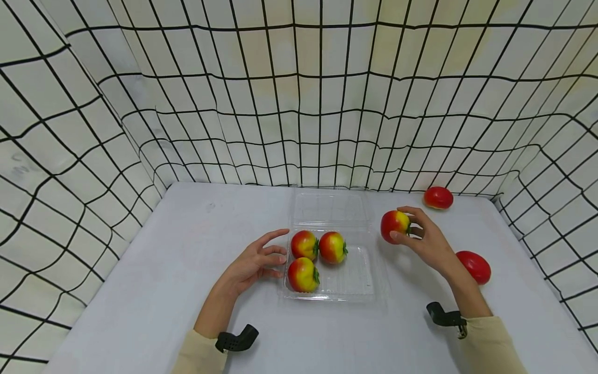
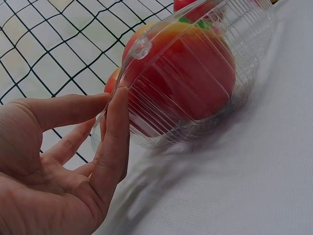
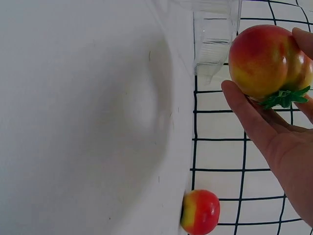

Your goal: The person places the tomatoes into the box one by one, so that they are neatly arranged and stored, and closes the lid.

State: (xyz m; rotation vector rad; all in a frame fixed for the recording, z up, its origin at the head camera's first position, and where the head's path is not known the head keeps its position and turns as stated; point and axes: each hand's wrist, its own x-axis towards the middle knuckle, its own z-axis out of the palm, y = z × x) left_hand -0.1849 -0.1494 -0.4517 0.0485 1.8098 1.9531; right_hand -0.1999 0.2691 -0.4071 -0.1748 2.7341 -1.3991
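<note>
My right hand (image 1: pixel 422 239) grips a red-and-yellow tomato (image 1: pixel 392 226) between thumb and fingers, above the table to the right of the box. Its green leafy top (image 3: pixel 286 98) faces the palm in the right wrist view. My left hand (image 1: pixel 254 262) stands at the left side of a clear plastic box (image 1: pixel 357 272), its fingertips spread along that edge. In the left wrist view the fingertips (image 2: pixel 118 100) touch the rim. Inside the box, three similar tomatoes (image 1: pixel 333 248) sit in the left and upper middle; the lower right part is bare. The clear lid (image 1: pixel 329 208) lies folded back.
Two red tomatoes lie on the right of the white table (image 1: pixel 224 218): one (image 1: pixel 438 198) near the back edge, another (image 1: pixel 474 266) partly behind my right forearm. Black netting (image 1: pixel 320 114) over pale walls encloses the back and both sides.
</note>
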